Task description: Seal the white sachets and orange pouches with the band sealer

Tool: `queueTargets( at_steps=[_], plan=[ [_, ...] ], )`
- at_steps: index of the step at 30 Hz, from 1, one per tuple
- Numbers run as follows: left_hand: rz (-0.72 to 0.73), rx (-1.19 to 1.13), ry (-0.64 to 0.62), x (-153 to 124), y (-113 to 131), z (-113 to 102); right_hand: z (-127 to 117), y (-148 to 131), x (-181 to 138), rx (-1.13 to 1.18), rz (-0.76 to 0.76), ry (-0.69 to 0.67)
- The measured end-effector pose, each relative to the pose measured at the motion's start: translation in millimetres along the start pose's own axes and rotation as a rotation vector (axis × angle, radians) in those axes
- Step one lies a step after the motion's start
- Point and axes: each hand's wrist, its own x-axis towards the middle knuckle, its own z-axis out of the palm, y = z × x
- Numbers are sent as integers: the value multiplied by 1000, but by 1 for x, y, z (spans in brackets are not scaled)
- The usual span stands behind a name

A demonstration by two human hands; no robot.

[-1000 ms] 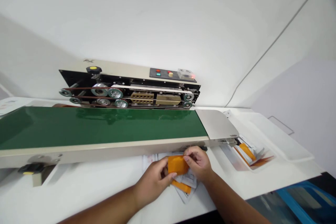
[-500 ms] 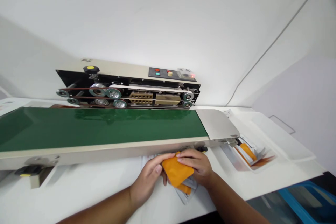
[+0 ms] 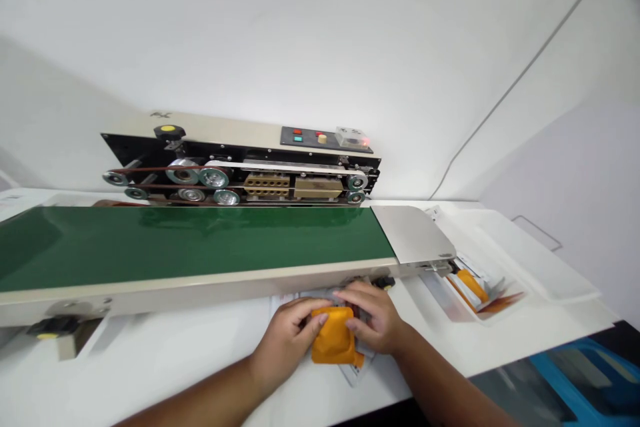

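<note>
Orange packet [image 3: 333,337] gripped between left hand [image 3: 286,340] and right hand [image 3: 374,317], fingers closed on it, just in front of the green conveyor belt [image 3: 190,247], over white papers [image 3: 356,375] on the table [image 3: 150,373].

The left hand [image 3: 287,343] and right hand [image 3: 375,317] covered part of the orange pouch [image 3: 333,337], hiding its upper edge and whatever lay directly beneath it. The white printed sheets [image 3: 287,300] under the hands showed only in slivers, their text too small to read. The labels on the sealer's control panel [image 3: 320,139] were too small to make out. The green conveyor belt [image 3: 150,243] ran off the left edge of the view, and the bottom edge cut off both forearms. The blue container [image 3: 575,373] at the lower right was blurred and cut off, its contents unclear. The packets in the white tray [image 3: 550,293] were too small to tell apart.
</note>
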Motion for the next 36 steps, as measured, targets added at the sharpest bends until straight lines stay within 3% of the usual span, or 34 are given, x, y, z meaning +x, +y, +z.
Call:
queueTargets(
  at_steps=[4,14,21,29,36],
  plan=[
    [-46,-65,27,-4,0,2,10,5,1,-86,4,-64],
    [-105,-185,34,-3,-6,5,10,3,2,-68,3,-1],
    [-42,14,-88,1,-2,7,9,7,-2,-27,47,39],
    [-129,-254,-49,0,-8,8,7,5,-4,18,109,110],
    [-59,-116,-98,0,-4,7,12,6,-2,14,71,56]
  ],
)
